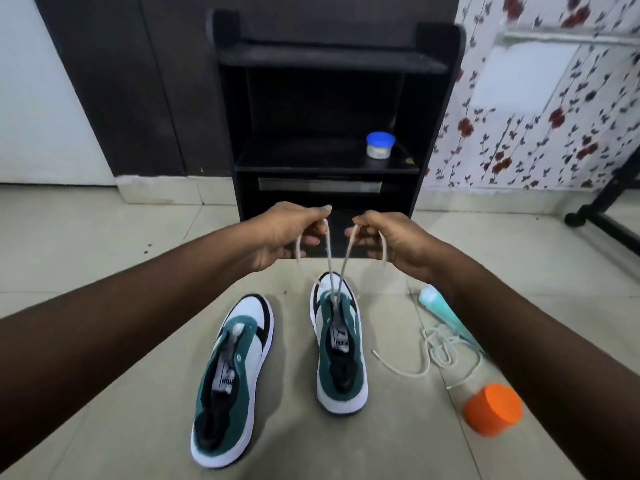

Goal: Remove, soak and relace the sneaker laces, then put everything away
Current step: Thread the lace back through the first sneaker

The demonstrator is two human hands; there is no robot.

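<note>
Seen from the head camera, the left hand (284, 233) and right hand (388, 239) each pinch one end of a beige lace (330, 261) rising from the toe eyelets of the right green-and-white sneaker (341, 344) on the tiled floor (104, 341). The unlaced left green-and-white sneaker (232, 379) lies beside it. A second loose pale lace (433, 351) lies coiled near an orange cap (493, 414) and a mint-green brush (438, 306).

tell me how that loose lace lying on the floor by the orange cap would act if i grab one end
The loose lace lies in slack loops on the tiled floor, so it is probably floppy and would trail behind rather than lift whole. It looks thin, so likely very light. Its loops overlap, so it may snag or knot as it unwinds.
</note>
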